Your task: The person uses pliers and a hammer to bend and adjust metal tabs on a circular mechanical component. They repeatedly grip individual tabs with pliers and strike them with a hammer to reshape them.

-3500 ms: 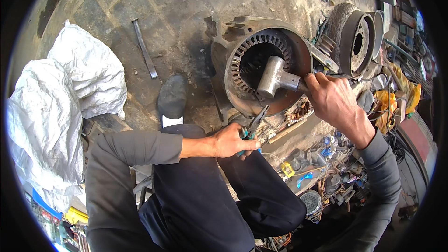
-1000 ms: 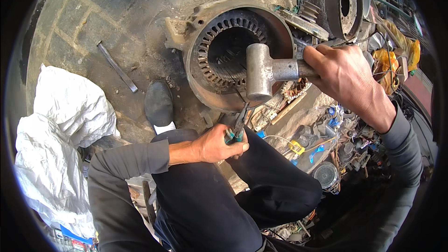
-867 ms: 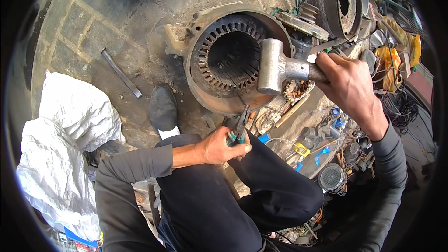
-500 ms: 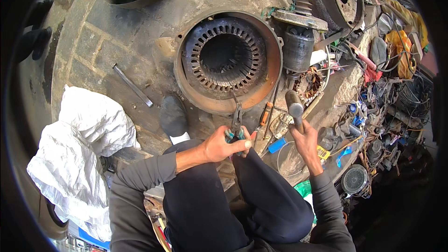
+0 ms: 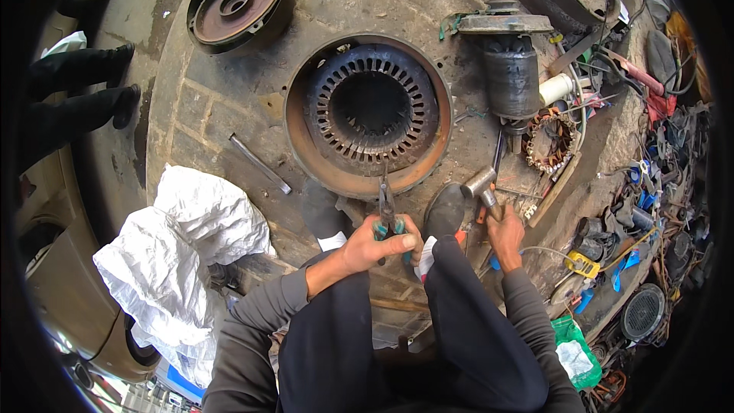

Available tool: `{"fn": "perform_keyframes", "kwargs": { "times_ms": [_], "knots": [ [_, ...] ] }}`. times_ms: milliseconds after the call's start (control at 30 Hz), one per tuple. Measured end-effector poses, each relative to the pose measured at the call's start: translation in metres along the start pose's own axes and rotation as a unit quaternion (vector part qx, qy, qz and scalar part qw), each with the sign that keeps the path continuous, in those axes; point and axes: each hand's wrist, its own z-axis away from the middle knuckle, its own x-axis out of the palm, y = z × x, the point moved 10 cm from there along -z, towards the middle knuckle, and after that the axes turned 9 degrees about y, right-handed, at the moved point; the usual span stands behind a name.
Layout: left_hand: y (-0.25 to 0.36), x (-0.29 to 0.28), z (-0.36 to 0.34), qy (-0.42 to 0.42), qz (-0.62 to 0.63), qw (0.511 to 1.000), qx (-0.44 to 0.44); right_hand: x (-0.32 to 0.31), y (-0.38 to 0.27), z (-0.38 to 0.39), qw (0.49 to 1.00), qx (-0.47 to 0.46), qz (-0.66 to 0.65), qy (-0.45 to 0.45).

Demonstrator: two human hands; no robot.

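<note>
In front of me stands a round rusty metal housing [image 5: 445, 126] with a slotted stator core [image 5: 418, 107] inside it. My left hand [image 5: 367, 248] is closed round the teal handles of a pair of pliers [image 5: 386, 203]. Their jaws reach over the housing's near rim to the core's near slots; what they grip is too small to make out. Off to the right, my right hand [image 5: 505, 235] grasps a hammer [image 5: 480, 182] by its handle, the head raised and tilted left, apart from the housing.
A round end cover [image 5: 267, 0] lies far left, a metal bar [image 5: 260, 164] and white sacking [image 5: 206, 214] nearer. On the right are a rotor [image 5: 511, 76], a copper-wound ring [image 5: 566, 141] and heaped scrap parts [image 5: 642, 206]. A person's legs [image 5: 84, 80] show at the far left.
My view has shifted, and my knees have parted, showing my right shoe. The hammer head has tipped leftward. The pliers stay at the housing's near side.
</note>
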Motion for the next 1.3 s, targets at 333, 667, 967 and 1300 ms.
{"fn": "perform_keyframes", "kwargs": {
  "times_ms": [333,667,967,1300],
  "knots": [
    [0.003,0.005,0.002,-0.012,-0.032,0.999,0.020,-0.042,-0.135,0.027,0.941,-0.018,-0.294,-0.167],
    [0.008,0.008,0.012,0.015,-0.110,0.994,0.015,-0.042,-0.241,0.099,0.601,0.067,-0.517,-0.606],
    [0.010,0.019,0.000,-0.022,-0.100,0.995,0.019,-0.037,-0.272,0.129,0.445,0.171,-0.560,-0.678],
    [0.029,0.014,0.021,-0.042,-0.110,0.990,-0.077,-0.041,-0.276,0.114,0.466,0.152,-0.600,-0.633]
  ]
}}
